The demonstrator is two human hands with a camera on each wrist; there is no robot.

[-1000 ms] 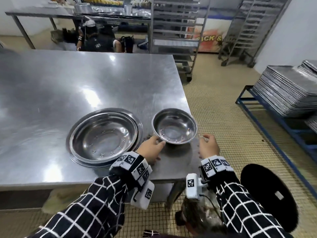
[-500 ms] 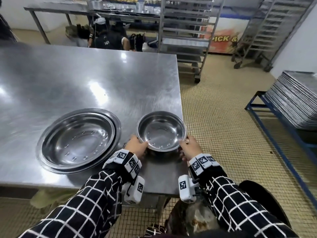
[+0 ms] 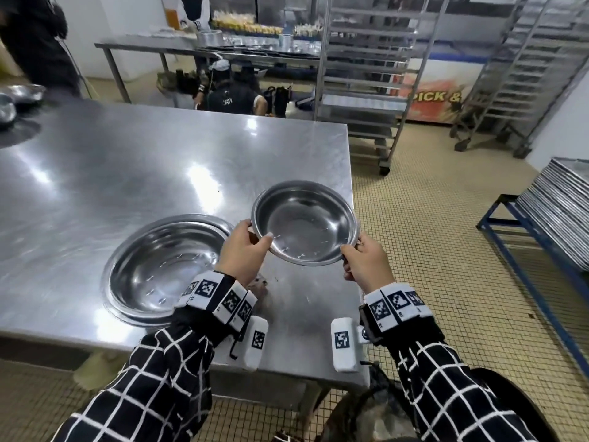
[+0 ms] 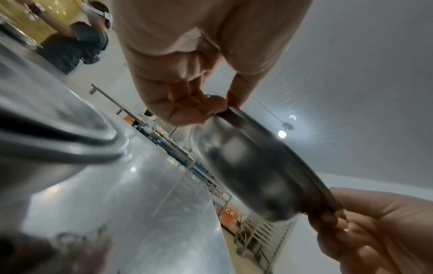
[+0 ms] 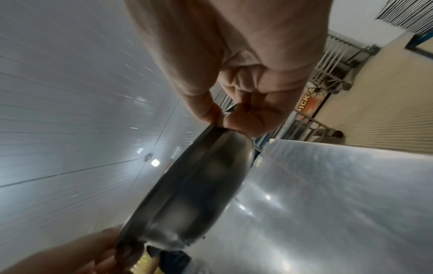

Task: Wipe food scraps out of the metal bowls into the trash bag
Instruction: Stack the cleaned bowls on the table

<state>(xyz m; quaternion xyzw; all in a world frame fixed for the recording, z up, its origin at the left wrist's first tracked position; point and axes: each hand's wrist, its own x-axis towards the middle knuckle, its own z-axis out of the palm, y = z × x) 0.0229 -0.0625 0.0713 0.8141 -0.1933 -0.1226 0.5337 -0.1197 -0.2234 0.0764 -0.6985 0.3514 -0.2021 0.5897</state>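
We hold the small bowl (image 3: 305,223) between us, our left hand (image 3: 243,250) pinching its left rim and our right hand (image 3: 366,266) gripping the right rim, lifted clear above the desk (image 3: 127,161) near its front right corner, mouth up and tilted slightly towards us. The trash bag (image 3: 376,416) seems to lie below, off the desk's front edge and nearer our right hand, so we judge the bowl must travel down and back; the big bowl (image 3: 165,266) sits just to the left

My left hand (image 3: 243,250) pinches the near-left rim of the small bowl (image 3: 306,223), thumb over the edge. My right hand (image 3: 366,263) pinches the opposite rim. Both forearms reach forward, checked sleeves at the wrists.
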